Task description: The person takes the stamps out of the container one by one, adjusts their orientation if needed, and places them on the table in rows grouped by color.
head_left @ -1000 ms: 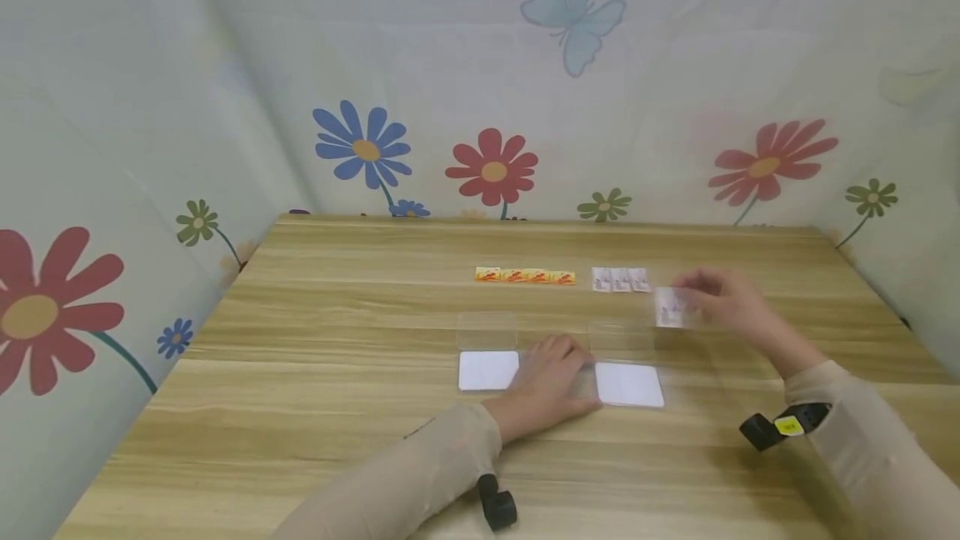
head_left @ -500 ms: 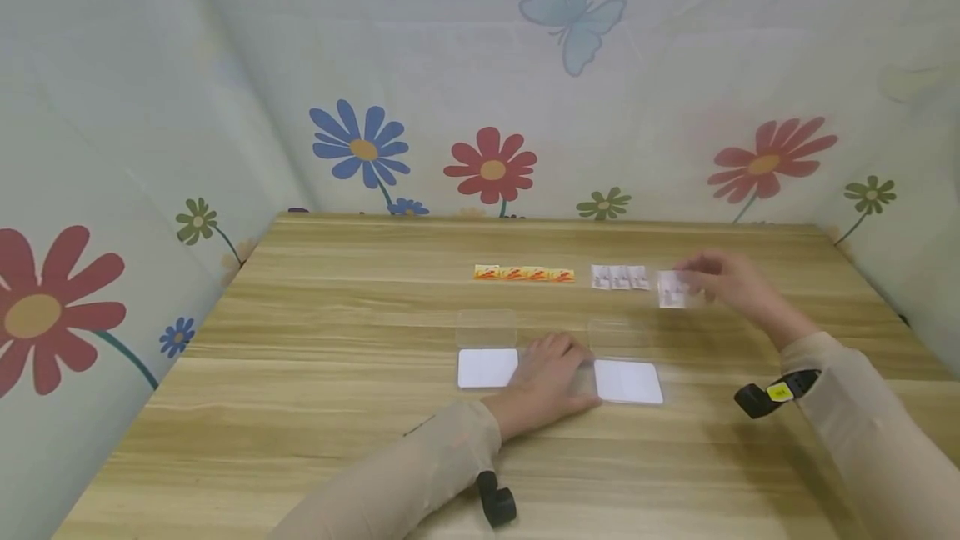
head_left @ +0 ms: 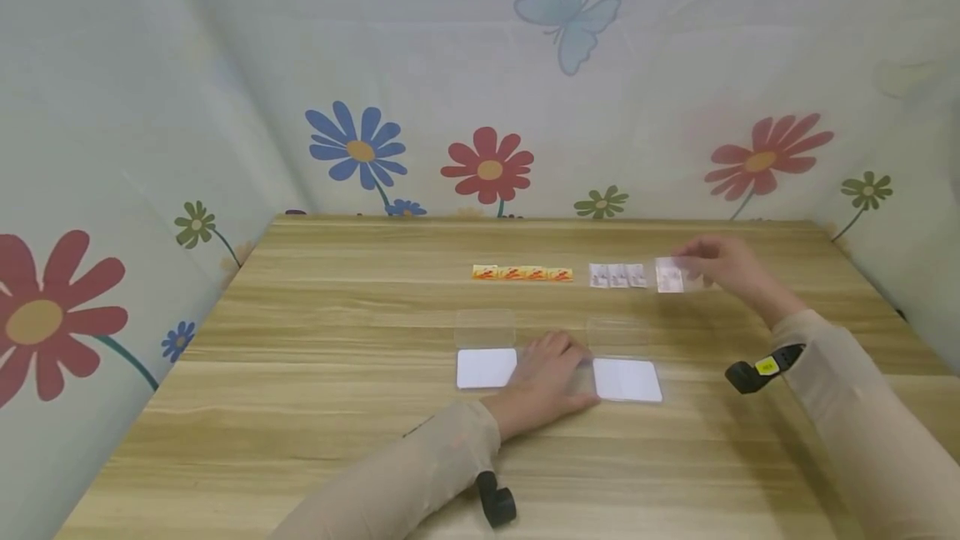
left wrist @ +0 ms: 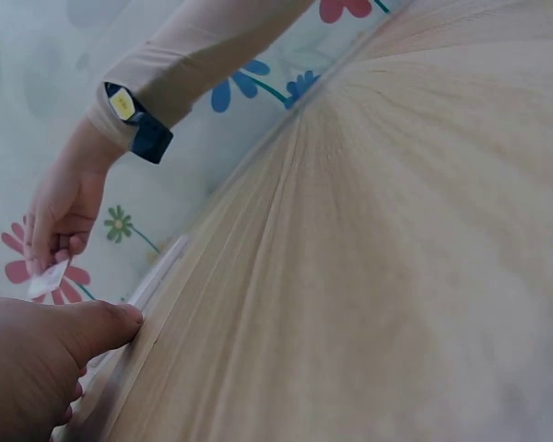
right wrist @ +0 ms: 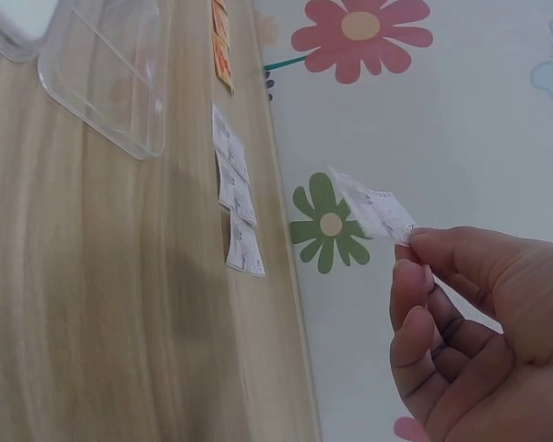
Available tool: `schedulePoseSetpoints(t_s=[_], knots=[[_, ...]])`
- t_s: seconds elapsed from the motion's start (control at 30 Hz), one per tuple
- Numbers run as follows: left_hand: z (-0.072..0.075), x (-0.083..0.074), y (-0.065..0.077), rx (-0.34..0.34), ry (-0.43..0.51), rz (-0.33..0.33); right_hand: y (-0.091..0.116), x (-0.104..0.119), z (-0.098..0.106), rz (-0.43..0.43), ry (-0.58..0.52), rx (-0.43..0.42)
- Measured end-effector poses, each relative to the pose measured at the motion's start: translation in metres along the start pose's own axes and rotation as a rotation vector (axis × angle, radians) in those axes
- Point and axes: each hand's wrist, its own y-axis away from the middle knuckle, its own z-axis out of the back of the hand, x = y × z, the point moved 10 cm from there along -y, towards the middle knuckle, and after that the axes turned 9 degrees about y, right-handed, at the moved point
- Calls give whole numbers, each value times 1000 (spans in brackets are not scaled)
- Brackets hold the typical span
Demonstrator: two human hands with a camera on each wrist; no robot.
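My right hand (head_left: 723, 269) pinches a small white printed packet (head_left: 670, 275) between thumb and fingertips. In the right wrist view the packet (right wrist: 373, 207) sticks out from the fingertips, raised off the table. Just left of it lies a row of white packets (head_left: 617, 276), partly overlapping. My left hand (head_left: 542, 375) rests on the table between two clear plastic boxes, its thumb and fingertips at the left side of the right-hand box (head_left: 628, 380). That box and the left-hand box (head_left: 486, 368) both show white inside, their clear lids folded back.
Several orange-yellow packets (head_left: 522, 273) form a row left of the white ones. The wooden table (head_left: 315, 340) ends at a flower-printed backdrop (head_left: 420, 48). A clear lid (right wrist: 111, 69) lies near the white packets in the right wrist view.
My right hand has carried the white packet toward the back of the table, level with the row of white packets. My left hand has stayed in place.
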Motion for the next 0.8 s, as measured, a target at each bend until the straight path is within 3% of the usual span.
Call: schedulePoseSetpoints(t_s=[0.47, 0.8], knots=[[0, -3, -1, 10, -14, -3, -13, -2, 6, 53, -43, -26], [1, -3, 0, 19, -22, 12, -22, -9, 4, 36, -29, -13]])
